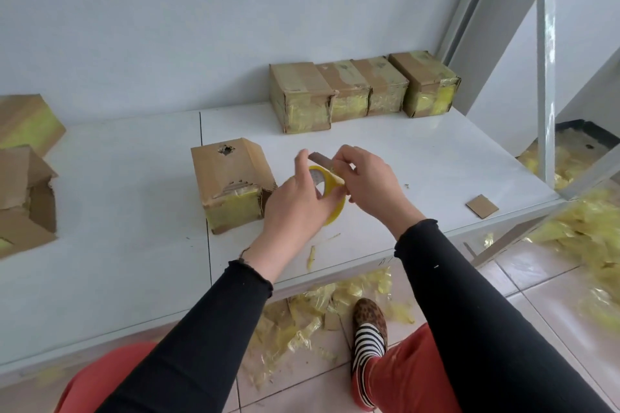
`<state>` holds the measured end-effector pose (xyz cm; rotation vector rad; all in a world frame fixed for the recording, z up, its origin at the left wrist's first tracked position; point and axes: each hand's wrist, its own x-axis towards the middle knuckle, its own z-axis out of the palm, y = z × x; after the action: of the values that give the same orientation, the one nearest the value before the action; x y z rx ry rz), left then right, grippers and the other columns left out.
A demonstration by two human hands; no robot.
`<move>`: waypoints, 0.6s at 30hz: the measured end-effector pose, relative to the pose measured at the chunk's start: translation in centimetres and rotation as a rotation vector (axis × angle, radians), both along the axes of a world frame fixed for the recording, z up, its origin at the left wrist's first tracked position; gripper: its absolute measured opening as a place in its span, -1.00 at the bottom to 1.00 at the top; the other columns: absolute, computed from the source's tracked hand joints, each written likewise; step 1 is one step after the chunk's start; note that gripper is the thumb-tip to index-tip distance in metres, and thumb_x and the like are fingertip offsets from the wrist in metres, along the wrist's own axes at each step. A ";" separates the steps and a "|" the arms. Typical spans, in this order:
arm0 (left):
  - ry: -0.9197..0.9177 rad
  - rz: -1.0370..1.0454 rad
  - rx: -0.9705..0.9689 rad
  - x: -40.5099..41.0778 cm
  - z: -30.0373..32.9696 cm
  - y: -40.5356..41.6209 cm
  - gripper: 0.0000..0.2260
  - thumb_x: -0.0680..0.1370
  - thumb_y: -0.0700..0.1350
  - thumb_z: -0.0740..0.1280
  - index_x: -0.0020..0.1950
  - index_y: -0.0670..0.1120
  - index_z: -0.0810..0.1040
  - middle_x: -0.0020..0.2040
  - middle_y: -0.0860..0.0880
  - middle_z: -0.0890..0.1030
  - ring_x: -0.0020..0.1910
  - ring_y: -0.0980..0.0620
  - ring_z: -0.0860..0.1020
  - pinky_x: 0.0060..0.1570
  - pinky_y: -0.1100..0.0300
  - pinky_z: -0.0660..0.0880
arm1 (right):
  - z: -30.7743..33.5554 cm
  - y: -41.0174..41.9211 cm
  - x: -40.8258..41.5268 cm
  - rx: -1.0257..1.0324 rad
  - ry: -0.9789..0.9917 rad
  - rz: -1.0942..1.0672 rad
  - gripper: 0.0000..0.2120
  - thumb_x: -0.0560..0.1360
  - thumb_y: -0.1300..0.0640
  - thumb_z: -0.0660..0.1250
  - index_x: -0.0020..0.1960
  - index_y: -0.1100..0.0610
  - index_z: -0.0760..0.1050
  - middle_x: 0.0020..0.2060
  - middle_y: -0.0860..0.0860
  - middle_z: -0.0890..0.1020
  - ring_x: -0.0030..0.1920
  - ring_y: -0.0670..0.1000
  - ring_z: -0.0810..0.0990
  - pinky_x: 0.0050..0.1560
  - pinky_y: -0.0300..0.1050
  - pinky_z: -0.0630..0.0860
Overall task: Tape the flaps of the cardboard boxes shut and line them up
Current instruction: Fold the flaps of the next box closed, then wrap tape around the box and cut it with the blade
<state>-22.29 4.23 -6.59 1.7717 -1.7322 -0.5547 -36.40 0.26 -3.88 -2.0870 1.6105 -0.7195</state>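
Brown cardboard box point(231, 183) with yellow tape sits mid-frame on the white table point(419, 157). Left hand point(298, 201) grips a yellow tape roll point(330, 193); right hand point(369, 183) fingers pinch its loose end. Four taped boxes point(364, 90) line the upper right.

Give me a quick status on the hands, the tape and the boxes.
Left hand holds the tape roll; right hand pinches a small blade at it. Nearest box waits beside them. Four taped boxes lined up along the wall. Nothing blocking.
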 end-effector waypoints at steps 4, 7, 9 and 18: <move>0.363 0.133 0.034 1.5 0.5 -0.7 0.02 0.46 0.31 0.45 0.67 0.04 -0.13 -0.02 0.12 0.64 -0.05 0.08 0.62 -0.20 0.12 0.50 | 0.0 0.4 1.5 -0.075 -0.190 -0.008 -0.84 0.65 0.16 0.19 -0.09 0.09 0.46 -0.18 -0.01 0.57 -0.21 0.03 0.49 -0.23 -0.05 0.33; 0.572 0.125 0.103 2.0 1.7 -0.7 0.00 0.36 0.33 0.46 0.66 0.01 0.10 0.24 0.01 0.62 0.22 0.00 0.60 0.21 0.02 0.52 | 0.2 0.6 2.2 -0.081 -0.387 0.023 -0.86 0.65 0.20 0.23 -0.08 0.06 0.47 -0.14 -0.01 0.58 -0.18 -0.06 0.48 -0.15 -0.09 0.42; 0.686 0.069 0.125 2.3 2.7 -0.3 -0.20 0.34 0.28 0.46 0.54 0.03 0.38 0.23 -0.03 0.64 0.21 -0.03 0.63 0.31 -0.09 0.52 | 0.5 0.6 2.2 -0.126 -0.425 0.074 -0.86 0.63 0.22 0.26 -0.05 0.03 0.48 -0.07 0.00 0.58 -0.18 -0.17 0.47 -0.13 -0.23 0.41; 0.680 -0.074 0.048 4.4 6.3 1.1 -0.70 0.42 0.02 0.44 0.13 0.01 0.57 -0.08 -0.05 0.69 -0.21 0.07 0.55 -0.16 0.12 0.45 | 1.9 0.1 2.4 -0.259 -0.416 0.274 -0.90 0.63 0.14 0.31 0.12 0.04 0.55 -0.02 -0.05 0.48 -0.14 -0.15 0.44 -0.06 -0.29 0.40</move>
<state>-17.90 5.30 -0.25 1.3246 -1.3070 -1.0881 -34.03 0.41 -1.93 -2.0918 1.0298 -1.2168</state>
